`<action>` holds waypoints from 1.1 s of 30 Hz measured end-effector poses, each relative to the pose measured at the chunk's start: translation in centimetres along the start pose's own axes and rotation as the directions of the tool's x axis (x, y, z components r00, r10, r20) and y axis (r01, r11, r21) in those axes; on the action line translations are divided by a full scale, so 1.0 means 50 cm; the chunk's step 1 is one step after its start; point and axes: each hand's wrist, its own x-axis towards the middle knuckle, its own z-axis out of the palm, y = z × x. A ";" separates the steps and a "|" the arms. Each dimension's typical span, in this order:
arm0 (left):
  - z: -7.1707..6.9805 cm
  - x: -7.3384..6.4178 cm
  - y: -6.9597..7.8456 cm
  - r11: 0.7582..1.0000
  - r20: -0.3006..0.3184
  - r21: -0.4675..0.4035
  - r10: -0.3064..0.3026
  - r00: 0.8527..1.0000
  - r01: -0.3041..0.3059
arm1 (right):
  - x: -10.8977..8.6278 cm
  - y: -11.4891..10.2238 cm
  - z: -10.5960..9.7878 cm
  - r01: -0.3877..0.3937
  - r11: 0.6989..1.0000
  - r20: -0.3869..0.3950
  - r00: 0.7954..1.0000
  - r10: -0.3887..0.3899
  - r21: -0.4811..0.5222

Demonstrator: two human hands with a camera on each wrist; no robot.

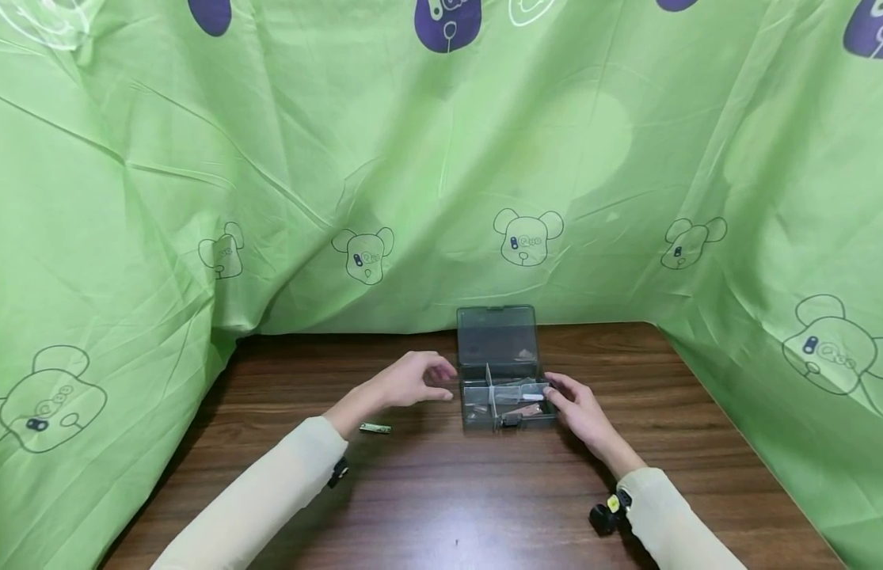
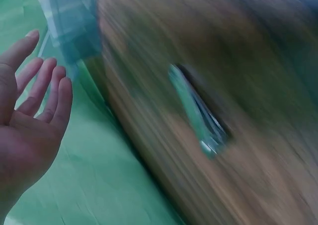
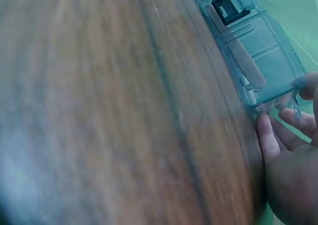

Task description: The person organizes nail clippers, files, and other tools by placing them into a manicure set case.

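Observation:
A dark see-through plastic organizer box (image 1: 477, 417) stands on the table with its lid (image 1: 496, 336) raised. Dividers (image 1: 490, 392) split it; a flat pinkish-tan strip (image 3: 244, 61) and clear packets lie inside. My right hand (image 1: 582, 412) grips the box's right end, thumb at the rim and fingers against the outer wall. On the other side, my left hand (image 1: 412, 380) hovers just left of the box, fingers loosely bent, nothing in them. A small green rod with a silvery end, like a battery (image 1: 375, 428), lies on the table below the left wrist.
The brown wood-grain table (image 1: 441, 491) is bordered at the back and sides by green cloth (image 1: 427, 293) with bear-face prints. The box stands near the back edge, its lid close to the cloth. A dark latch (image 1: 510, 422) is on the box's front.

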 end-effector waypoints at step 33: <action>-0.036 -0.174 -0.086 0.978 0.230 0.138 -0.186 0.955 0.157 | 0.016 0.045 0.001 0.039 0.999 -0.014 0.999 -0.039 -0.015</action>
